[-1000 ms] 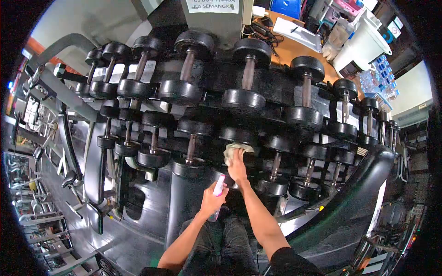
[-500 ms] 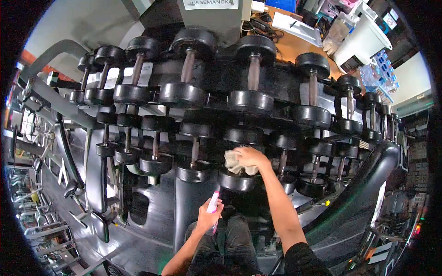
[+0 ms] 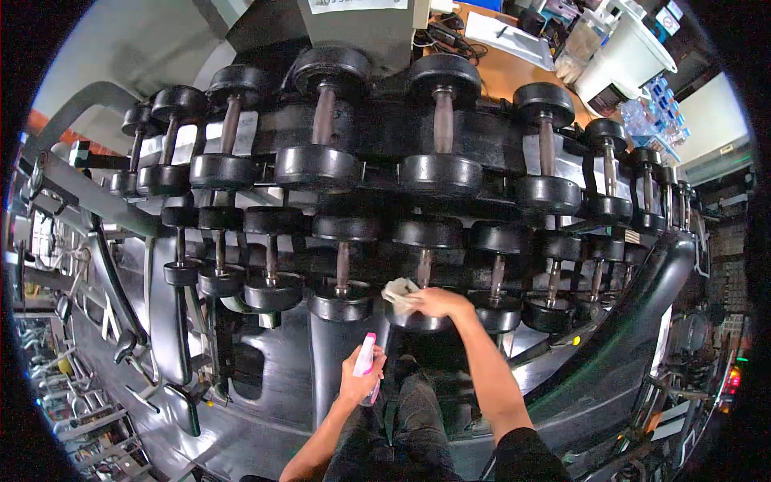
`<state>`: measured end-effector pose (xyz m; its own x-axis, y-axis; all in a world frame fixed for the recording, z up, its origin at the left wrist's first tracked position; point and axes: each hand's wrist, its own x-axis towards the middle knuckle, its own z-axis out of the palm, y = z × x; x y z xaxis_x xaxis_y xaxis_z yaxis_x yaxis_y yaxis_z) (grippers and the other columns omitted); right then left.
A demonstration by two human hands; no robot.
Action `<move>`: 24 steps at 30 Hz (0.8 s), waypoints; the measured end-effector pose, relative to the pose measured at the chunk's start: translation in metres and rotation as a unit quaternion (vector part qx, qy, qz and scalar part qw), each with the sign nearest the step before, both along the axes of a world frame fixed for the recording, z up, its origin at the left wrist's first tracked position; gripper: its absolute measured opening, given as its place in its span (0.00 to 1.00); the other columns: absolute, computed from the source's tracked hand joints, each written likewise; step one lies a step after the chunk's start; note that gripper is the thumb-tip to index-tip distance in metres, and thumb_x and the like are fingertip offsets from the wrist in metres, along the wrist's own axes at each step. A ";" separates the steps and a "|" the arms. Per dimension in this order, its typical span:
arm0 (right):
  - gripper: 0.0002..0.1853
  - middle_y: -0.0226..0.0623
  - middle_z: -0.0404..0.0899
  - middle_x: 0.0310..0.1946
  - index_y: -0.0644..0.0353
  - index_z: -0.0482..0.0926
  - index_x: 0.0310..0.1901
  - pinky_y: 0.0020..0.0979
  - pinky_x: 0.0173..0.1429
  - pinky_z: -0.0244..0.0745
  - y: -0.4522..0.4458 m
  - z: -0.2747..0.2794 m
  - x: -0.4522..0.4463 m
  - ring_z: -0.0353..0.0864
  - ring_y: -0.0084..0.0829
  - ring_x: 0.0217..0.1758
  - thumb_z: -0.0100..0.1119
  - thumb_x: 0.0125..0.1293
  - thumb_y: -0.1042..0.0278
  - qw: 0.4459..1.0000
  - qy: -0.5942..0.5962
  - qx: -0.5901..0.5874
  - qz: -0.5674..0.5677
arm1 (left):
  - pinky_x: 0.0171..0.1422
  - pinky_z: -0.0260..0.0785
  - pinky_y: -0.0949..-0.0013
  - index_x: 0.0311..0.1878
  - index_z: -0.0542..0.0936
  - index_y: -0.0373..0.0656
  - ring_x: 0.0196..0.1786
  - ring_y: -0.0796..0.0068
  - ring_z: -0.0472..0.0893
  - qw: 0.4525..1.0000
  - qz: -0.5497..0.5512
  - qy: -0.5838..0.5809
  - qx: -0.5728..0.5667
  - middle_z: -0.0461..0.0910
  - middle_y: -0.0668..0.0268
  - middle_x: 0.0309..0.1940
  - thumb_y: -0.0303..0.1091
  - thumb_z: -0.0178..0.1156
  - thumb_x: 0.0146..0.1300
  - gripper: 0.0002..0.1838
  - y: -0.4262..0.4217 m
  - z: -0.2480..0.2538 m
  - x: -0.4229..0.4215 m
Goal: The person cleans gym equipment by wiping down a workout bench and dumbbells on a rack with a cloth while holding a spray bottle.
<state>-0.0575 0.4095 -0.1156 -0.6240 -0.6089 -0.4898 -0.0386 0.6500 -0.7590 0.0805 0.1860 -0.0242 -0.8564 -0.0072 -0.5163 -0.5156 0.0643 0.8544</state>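
Note:
My right hand (image 3: 440, 303) holds a crumpled pale cloth (image 3: 400, 296) against the front head of a black dumbbell (image 3: 426, 233) on the lower rack row. That dumbbell's metal handle shows above the cloth, while the hand and cloth cover part of its near head. Lower and to the left, my left hand (image 3: 361, 373) is wrapped round a spray bottle (image 3: 367, 353) with a pink and white top, held upright in front of the rack. Left of the cloth lies another dumbbell (image 3: 342, 304), not touched by either hand.
An upper row of larger dumbbells (image 3: 442, 173) runs behind. Padded benches stand at the right (image 3: 626, 313) and left (image 3: 167, 321). Behind the rack, a wooden desk (image 3: 502, 68) bears papers and cables, near a white bucket (image 3: 630, 60) and water bottles (image 3: 654, 116).
My right hand and the cloth have moved down from the dumbbell's far head and handle to its near head. My left hand has shifted slightly, still with the spray bottle.

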 end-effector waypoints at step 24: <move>0.24 0.49 0.74 0.57 0.63 0.77 0.51 0.44 0.60 0.71 0.034 -0.084 0.003 0.72 0.50 0.59 0.40 0.67 0.54 0.968 -0.033 0.234 -0.082 | 0.26 0.71 0.76 0.42 0.75 0.36 0.22 0.82 0.78 0.998 -0.038 0.032 0.028 0.78 0.67 0.24 0.28 0.60 0.62 0.08 -0.020 -0.013 0.002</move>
<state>-0.0542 0.4430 -0.1998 -0.6510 -0.2064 -0.7305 0.1337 0.9161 -0.3779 0.0827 0.1658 -0.0371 -0.8847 0.0865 -0.4581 -0.4551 0.0532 0.8889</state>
